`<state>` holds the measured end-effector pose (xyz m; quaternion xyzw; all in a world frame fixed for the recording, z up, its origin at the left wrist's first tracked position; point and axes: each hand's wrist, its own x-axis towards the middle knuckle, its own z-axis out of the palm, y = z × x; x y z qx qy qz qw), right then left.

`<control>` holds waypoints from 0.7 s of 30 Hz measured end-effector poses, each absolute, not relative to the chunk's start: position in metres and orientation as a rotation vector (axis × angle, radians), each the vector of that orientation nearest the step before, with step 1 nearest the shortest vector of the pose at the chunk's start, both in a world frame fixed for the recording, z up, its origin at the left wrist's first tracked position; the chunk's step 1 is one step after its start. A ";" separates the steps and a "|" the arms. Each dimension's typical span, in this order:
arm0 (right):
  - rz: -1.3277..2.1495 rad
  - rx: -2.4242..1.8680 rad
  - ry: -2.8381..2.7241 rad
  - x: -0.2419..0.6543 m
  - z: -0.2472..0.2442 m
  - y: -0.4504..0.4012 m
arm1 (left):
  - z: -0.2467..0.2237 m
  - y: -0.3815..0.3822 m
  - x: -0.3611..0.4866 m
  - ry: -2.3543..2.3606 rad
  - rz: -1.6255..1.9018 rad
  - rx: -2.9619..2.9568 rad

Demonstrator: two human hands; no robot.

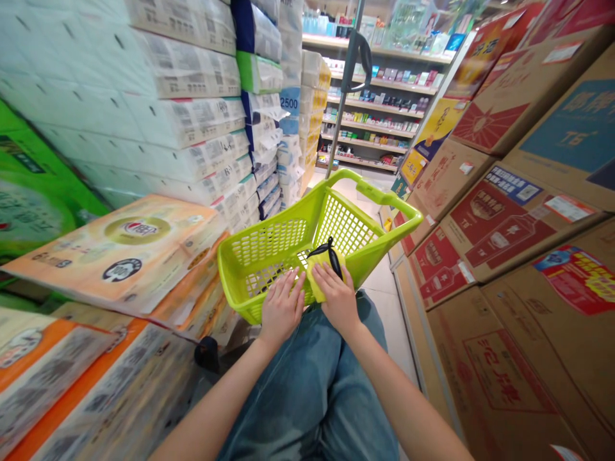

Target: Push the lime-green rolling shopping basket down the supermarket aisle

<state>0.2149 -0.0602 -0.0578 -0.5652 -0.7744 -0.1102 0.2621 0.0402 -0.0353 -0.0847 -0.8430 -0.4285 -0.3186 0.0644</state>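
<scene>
A lime-green shopping basket [269, 246] with perforated walls and a raised handle stands tilted just ahead of my knees. My left hand [282, 304] lies on its near rim, fingers stretched out toward the inside and nothing visible in them. To its right, my right hand [336, 296] presses a yellow cloth [317, 264] with black edging against the near side of the basket. The fingers cover part of the cloth, so its full shape is hidden. Through the holes, the basket's inside shows no goods.
Stacked tissue packs [192, 64] rise on the left, above an orange carton [139, 237]. Cardboard boxes [509, 371] line the right side. A metal pole with a black hook-shaped handle [359, 61] stands behind the basket. Stocked shelves [379, 105] close off the aisle's far end.
</scene>
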 end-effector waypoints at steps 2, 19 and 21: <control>-0.278 -1.474 -2.200 0.228 -0.051 -0.060 | -0.084 -0.035 0.040 -1.291 -0.965 -2.547; -0.333 -1.731 -1.900 0.237 -0.047 -0.052 | -0.086 -0.035 0.041 -1.293 -0.980 -2.552; -0.285 -1.642 -1.963 0.210 -0.057 -0.058 | -0.085 -0.035 0.040 -1.294 -0.973 -2.549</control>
